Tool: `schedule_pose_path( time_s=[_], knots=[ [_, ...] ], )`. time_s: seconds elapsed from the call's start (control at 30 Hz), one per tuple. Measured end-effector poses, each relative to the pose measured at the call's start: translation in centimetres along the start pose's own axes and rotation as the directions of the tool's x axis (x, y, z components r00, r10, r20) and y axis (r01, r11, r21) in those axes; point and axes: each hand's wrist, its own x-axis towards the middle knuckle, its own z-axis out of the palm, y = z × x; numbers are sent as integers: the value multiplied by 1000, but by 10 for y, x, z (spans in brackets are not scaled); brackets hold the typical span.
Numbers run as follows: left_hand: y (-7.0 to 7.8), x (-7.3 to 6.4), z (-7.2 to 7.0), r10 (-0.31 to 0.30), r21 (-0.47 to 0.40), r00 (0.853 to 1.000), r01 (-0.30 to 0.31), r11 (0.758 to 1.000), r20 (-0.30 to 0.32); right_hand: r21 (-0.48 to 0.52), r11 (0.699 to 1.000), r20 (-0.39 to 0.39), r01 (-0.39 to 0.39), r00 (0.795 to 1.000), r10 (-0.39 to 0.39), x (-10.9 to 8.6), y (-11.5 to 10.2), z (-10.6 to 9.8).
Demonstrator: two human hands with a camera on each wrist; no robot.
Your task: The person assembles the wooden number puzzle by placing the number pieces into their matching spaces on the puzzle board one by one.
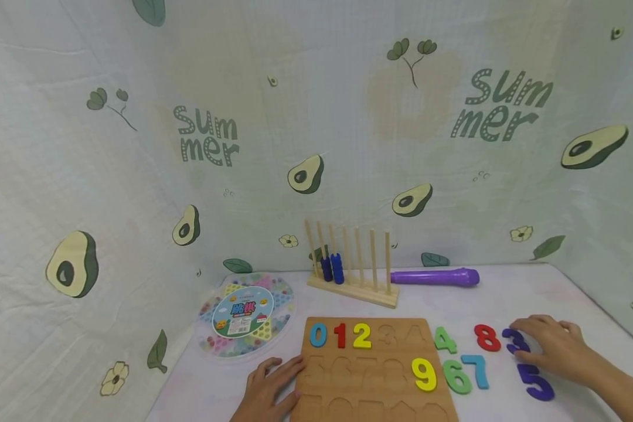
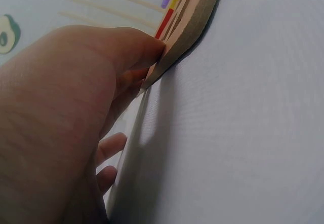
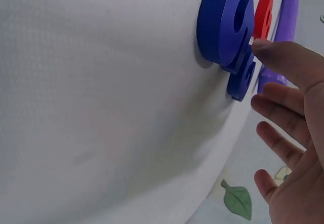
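My left hand [image 1: 271,388] touches the left edge of a brown wooden number board [image 1: 356,372] with its thumb and fingertips; the left wrist view shows the thumb against the board's side. On the board's top row sit a blue 0 [image 1: 319,334], a red 1 [image 1: 340,336] and a yellow 2 [image 1: 362,336]. A yellow 9 [image 1: 424,375] lies across its right part. Over at the right, my right hand [image 1: 556,349] hovers at a dark blue number 3 [image 1: 516,339], fingers spread and apart in the right wrist view. Just nearer lies a dark blue 5 [image 1: 535,384].
Between board and right hand lie a green 4 [image 1: 445,340], green 6 [image 1: 456,377], light blue 7 [image 1: 480,370] and red 8 [image 1: 487,338]. Behind stand a wooden peg rack [image 1: 353,291] with blue beads and a purple microphone [image 1: 435,277]. A round game box [image 1: 245,313] is left.
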Motion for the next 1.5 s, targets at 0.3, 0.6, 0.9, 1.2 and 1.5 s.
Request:
schedule_pose_path(
  time_s=[0.3,0.6,0.9,1.2,1.5],
  knots=[
    [-2,4,-1,12,4,1000,-12,1000,-6,12,1000,52,-21,998,20,6,9,5],
    [3,1,-4,11,-12,1000,-11,1000,2,61,997,12,-42,999,41,2,14,9],
    [2,1,1,14,22,1000,-13,1000,-21,49,998,-34,-34,999,35,-3,7,-3],
    [2,0,0,13,13,999,-13,1000,-34,-10,1000,-91,-8,996,7,-6,-8,-14],
    [1,3,2,-1,-5,1000,1,1000,-28,-21,999,-142,43,989,-46,1,-22,-24]
  ],
)
